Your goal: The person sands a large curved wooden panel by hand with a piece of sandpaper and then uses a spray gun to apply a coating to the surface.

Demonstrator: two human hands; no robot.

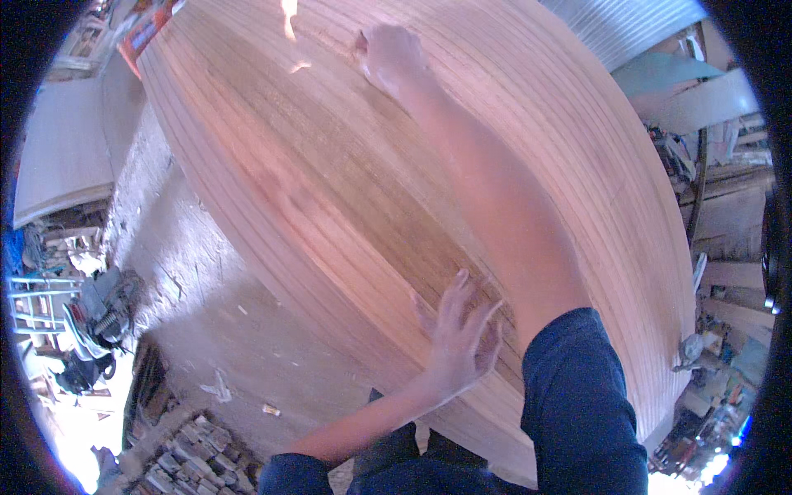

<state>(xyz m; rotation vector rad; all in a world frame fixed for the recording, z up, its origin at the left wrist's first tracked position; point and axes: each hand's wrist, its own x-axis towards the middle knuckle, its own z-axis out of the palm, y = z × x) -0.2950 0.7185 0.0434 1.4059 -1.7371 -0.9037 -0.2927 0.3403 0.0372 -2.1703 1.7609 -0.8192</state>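
Observation:
A large pale wooden panel of long planks [297,206] fills the middle of the view, its grain running from upper left to lower right and one band darker. My right hand [388,54] is far forward on its upper part, fingers curled against the wood; what they hold, if anything, is too blurred to make out. My left hand [458,330] is low in the middle of the view, fingers spread over the planks near my right forearm, blurred by motion. An orange object [132,54] shows at the panel's upper-left edge.
A pale sheet [58,157] stands at the left, above a metal ladder [41,305] and a dark machine [103,309]. Wood offcuts [198,454] lie on the floor at lower left. Ribbed sheeting [610,29], boards [726,272] and clutter line the right side.

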